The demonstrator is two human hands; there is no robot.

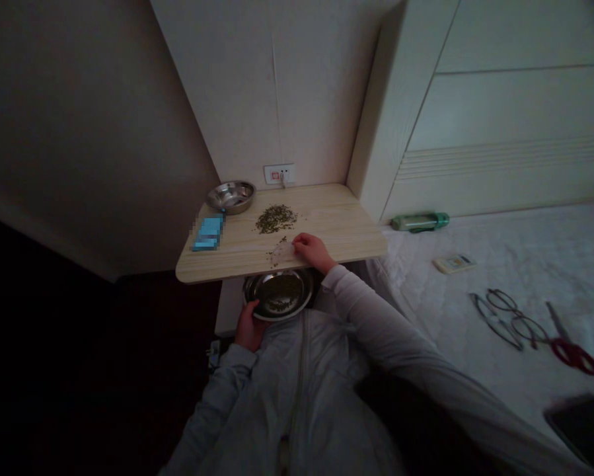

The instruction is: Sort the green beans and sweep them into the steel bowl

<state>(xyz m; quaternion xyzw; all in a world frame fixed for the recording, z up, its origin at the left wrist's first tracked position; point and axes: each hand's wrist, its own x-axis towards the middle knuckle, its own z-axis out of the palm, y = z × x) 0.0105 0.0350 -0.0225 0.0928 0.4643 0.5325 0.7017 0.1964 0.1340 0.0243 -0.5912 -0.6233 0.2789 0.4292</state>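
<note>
My left hand [250,328] is closed on the near left rim of a shiny metal bowl [304,305], held just below the table's front edge. Small green grains [281,291] lie inside that bowl. On the pale wooden table [346,218], my right hand [312,250] rests near the front edge with its fingers pinched together; whatever they hold is too small to see. Just left of those fingertips is a thin scatter of grains [277,252]. A larger pile of the same green grains [275,218] lies farther back.
A second metal bowl [231,197] stands at the table's back left, behind a blue-screened phone [208,233]. A wall socket [279,174] sits behind the table. On the bed at right are a green bottle [419,221], a pale small box [454,264], glasses [530,327] and red-handled scissors [574,356].
</note>
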